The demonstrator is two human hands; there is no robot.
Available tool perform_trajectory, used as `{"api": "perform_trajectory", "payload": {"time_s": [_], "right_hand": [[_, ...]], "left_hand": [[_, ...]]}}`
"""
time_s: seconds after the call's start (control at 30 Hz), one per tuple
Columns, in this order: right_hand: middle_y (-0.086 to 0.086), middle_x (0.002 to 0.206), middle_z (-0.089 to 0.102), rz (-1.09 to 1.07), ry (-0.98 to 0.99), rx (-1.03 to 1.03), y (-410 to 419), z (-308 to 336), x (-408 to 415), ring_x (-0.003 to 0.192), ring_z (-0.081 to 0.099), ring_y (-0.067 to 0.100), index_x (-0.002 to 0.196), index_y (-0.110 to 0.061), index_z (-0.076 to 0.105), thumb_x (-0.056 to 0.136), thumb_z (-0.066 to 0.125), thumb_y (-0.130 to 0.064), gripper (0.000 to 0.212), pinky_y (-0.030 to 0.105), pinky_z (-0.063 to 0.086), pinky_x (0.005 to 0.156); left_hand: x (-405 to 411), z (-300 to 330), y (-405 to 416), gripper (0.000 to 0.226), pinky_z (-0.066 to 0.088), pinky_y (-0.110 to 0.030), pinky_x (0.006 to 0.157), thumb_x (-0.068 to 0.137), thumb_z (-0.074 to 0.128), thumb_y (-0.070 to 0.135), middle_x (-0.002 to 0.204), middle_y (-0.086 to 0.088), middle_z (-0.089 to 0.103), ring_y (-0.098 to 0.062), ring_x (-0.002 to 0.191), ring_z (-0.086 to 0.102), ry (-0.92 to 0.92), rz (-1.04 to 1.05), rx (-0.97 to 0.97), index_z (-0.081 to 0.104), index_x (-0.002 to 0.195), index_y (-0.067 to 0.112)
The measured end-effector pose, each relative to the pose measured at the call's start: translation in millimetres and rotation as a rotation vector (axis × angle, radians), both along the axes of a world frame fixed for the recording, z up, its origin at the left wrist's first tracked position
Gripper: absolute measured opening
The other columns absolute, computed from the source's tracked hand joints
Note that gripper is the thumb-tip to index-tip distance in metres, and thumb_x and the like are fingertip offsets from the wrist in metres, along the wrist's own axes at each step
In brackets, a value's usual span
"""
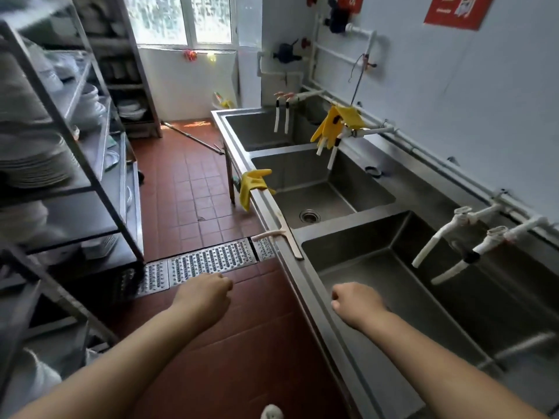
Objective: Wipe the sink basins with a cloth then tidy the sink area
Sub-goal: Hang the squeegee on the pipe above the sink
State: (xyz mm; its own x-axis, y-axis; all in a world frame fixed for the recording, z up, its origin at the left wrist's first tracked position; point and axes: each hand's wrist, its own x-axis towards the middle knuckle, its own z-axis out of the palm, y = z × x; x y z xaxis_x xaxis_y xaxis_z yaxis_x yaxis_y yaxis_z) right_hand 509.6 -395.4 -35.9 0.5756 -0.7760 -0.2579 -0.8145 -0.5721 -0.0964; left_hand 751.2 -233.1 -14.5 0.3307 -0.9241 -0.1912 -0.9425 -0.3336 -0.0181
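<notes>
A steel unit with three sink basins runs along the right wall: the near basin, the middle basin with a round drain, and the far basin. One yellow rubber glove hangs over the middle basin's front rim. More yellow gloves hang from the pipe above it. A pale T-shaped squeegee lies on the rim between the near and middle basins. My left hand is over the floor, fingers curled, holding nothing. My right hand hovers over the near basin's front edge, also curled and holding nothing.
White taps jut over the near basin from wall pipes. A metal rack stacked with plates lines the left side. A floor drain grate crosses the red tile aisle, and a mop handle lies on the floor farther back.
</notes>
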Motion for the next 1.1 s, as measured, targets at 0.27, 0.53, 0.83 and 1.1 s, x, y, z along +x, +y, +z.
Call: {"api": "perform_trajectory", "payload": {"time_s": [0.27,0.53,0.83,1.1], "right_hand": [[0.0,0.106,0.065,0.034,-0.063,0.001,-112,-6,107,0.096,0.06,0.023,0.104,-0.026,0.063,0.091,0.044,-0.029,0.023,0.032,0.048,0.074],[0.003,0.109,0.065,0.018,-0.034,0.097,-154,-29,170,0.098,0.06,0.026,0.108,-0.024,0.064,0.093,0.044,-0.027,0.025,0.035,0.051,0.08],[0.003,0.108,0.064,-0.19,0.043,0.147,-176,-37,199,0.098,0.059,0.027,0.104,-0.026,0.063,0.09,0.043,-0.023,0.024,0.029,0.039,0.068],[0.0,0.112,0.064,-0.436,0.021,0.165,-172,-42,212,0.102,0.058,0.027,0.105,-0.028,0.063,0.089,0.045,-0.026,0.024,0.03,0.044,0.075]], "left_hand": [[78,-7,-119,0.033,0.048,-0.034,0.088,0.093,0.045,0.033,0.124,0.001,0.058,-0.022,0.117,0.054,0.024,0.036,0.036,0.056,0.124,0.028],[119,-51,-204,0.033,0.049,-0.035,0.082,0.093,0.045,0.037,0.121,0.001,0.06,-0.023,0.111,0.057,0.105,-0.032,0.104,0.056,0.124,0.03],[159,-97,-279,0.025,0.046,-0.034,0.078,0.092,0.048,0.036,0.112,0.0,0.062,-0.022,0.109,0.057,0.234,-0.249,0.174,0.057,0.11,0.022],[179,-108,-311,0.026,0.037,-0.029,0.059,0.096,0.039,0.03,0.076,0.005,0.054,-0.022,0.089,0.063,0.239,-0.475,0.227,0.062,0.098,0.019]]}}
